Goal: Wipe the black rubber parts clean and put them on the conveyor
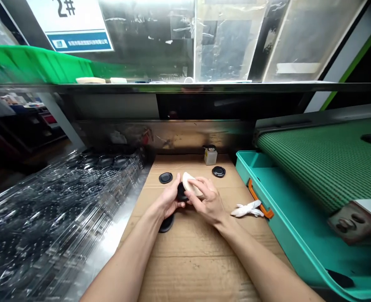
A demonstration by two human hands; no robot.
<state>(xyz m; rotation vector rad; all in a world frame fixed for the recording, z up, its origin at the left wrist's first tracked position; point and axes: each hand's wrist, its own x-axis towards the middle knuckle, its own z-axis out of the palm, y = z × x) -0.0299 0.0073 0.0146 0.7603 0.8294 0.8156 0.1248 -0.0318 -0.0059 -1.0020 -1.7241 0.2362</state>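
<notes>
One black disc (pixel 181 192) is sitting over the cardboard (pixel 194 268), looking light, stiff and best held by its rim; the left hand (pixel 167 199) is gripping its left side; the right hand (pixel 211 203) is pinching a white pad (pixel 188 179), likely soft, perhaps touching it.

"2#" on white sign (pixel 70 24), blue-band lettering (pixel 88 42) blurred

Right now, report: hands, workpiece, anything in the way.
Left hand holding black disc. Right hand gripping white pad at the disc; contact unclear. Another disc partly hidden by left hand; nothing seen blocking the work.
</notes>
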